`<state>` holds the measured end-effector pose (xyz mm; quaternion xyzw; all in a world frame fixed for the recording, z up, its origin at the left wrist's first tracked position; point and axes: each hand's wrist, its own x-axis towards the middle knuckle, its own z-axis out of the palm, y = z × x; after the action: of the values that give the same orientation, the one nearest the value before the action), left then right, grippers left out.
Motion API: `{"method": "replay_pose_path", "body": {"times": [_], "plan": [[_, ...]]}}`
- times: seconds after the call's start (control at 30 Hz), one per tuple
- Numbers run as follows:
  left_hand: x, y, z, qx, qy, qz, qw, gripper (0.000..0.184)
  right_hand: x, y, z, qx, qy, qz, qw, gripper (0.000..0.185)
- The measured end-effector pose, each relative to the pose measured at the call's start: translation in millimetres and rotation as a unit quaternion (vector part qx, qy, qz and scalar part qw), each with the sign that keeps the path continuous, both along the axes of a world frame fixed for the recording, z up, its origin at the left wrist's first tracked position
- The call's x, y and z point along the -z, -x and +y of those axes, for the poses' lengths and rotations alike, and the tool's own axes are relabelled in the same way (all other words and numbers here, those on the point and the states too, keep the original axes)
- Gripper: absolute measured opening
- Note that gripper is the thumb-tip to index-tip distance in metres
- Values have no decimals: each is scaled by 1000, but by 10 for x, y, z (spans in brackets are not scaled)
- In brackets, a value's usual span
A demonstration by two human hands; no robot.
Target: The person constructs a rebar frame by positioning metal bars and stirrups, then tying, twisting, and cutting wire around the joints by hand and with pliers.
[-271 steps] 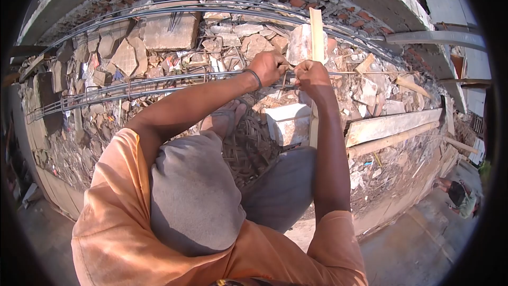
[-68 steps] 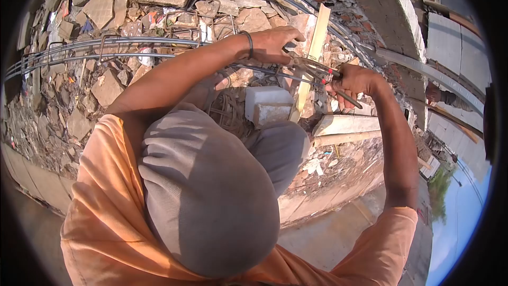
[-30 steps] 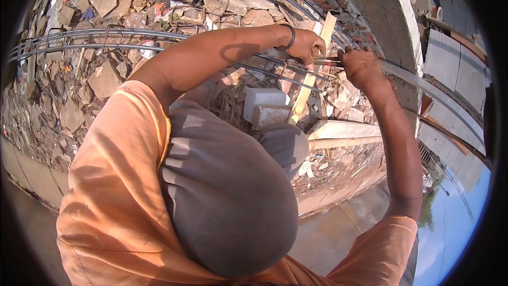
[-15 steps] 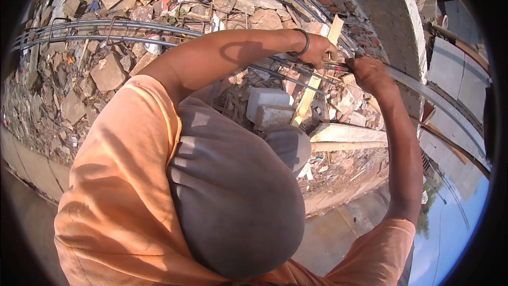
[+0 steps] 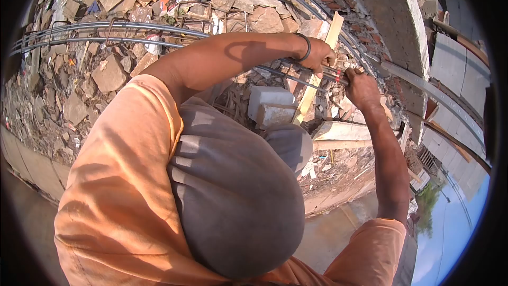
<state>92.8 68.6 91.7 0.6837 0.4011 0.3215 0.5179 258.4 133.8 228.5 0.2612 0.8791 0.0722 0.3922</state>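
Left hand: the left hand (image 5: pixel 318 54) has its fingers bent down by the end of the tool; I can't tell how tightly they close or what they hold.
Right hand: the right hand (image 5: pixel 363 88) is curled shut around the handles of the tool.
Tool: the tool (image 5: pixel 336 76) is between the two hands, with red marks on it.
Metal rods: long metal rods (image 5: pixel 290 77) lie under the left arm (image 5: pixel 238 53).
Wood strip: a pale wood strip (image 5: pixel 307 100) slants by the left hand.
Block: a white block (image 5: pixel 269 97) is near the strip.
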Motion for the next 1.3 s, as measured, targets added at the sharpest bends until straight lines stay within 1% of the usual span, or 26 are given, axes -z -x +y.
{"method": "replay_pose_path", "body": {"times": [0.1,0.17,0.2,0.23,0.27,0.33,0.4,0.43,0.47,0.5,0.53,0.57,0.6,0.63,0.67,0.7,0.77,0.83,0.87,0.93,0.97,1.0,1.1,1.13,1.23,1.3], "plan": [[-18,20,-29,-4,-4,3,1000,54,11,-8,9,-1,1,15,1000,18],[-46,59,-30,-3,1,-5,1000,53,-42,56,17,-21,2,-13,1000,18],[-19,68,-6,9,22,-43,999,55,-80,107,22,-31,3,-27,999,19],[30,70,14,22,45,-82,995,57,-166,273,8,66,57,-78,993,20],[76,62,26,36,68,-119,990,59,-268,515,25,163,111,-128,972,21],[-116,109,-35,36,64,-92,993,64,-341,825,158,323,207,-205,900,26],[-333,88,-67,45,71,-69,994,68,-257,904,363,396,249,-263,844,28],[-338,58,-51,28,55,-44,997,64,-215,946,432,429,270,-292,811,28],[-324,-7,-55,10,41,-22,999,60,-195,960,478,447,264,-291,804,28],[-289,-82,-36,-8,26,2,1000,57,-222,989,461,404,249,-270,838,27],[-232,-157,-5,-50,0,9,999,45,-265,1023,420,360,233,-247,869,27],[-160,-191,50,-46,24,-4,999,41,-307,1050,360,315,217,-222,897,28],[-177,-167,54,-41,50,-19,998,38,-376,1034,217,85,161,-157,971,35],[-181,-149,59,-38,76,-34,996,35,-377,890,125,-30,82,-100,991,37],[-94,-149,80,-36,172,-161,971,31,-311,686,25,-144,1,-42,989,38],[-47,-135,108,-40,190,-195,962,33,-273,564,-37,-252,-79,16,964,41],[60,-145,136,-39,190,-260,946,37,-254,517,-6,-213,-66,-3,975,43],[22,-87,163,-4,203,-222,954,38,-203,537,81,-182,-50,-19,982,45],[5,-92,151,15,213,-205,955,39,-195,521,137,-155,-8,-19,988,44],[23,-62,195,41,210,-196,957,42,-200,695,175,-66,36,-104,992,42],[30,-45,216,55,209,-190,958,44,-223,807,178,-19,58,-146,987,41],[26,-3,213,71,189,-175,964,44,-243,928,178,-14,62,-177,982,35],[-36,157,254,63,72,-49,994,40,-249,1194,226,51,122,-198,971,34],[-20,195,212,47,70,-73,994,36,-141,1194,306,11,128,-222,967,33],[-35,245,203,60,61,-38,996,33,-206,1472,200,123,85,-336,930,33],[24,156,200,44,52,-47,997,36,-132,1390,285,142,90,-359,918,27]]}}
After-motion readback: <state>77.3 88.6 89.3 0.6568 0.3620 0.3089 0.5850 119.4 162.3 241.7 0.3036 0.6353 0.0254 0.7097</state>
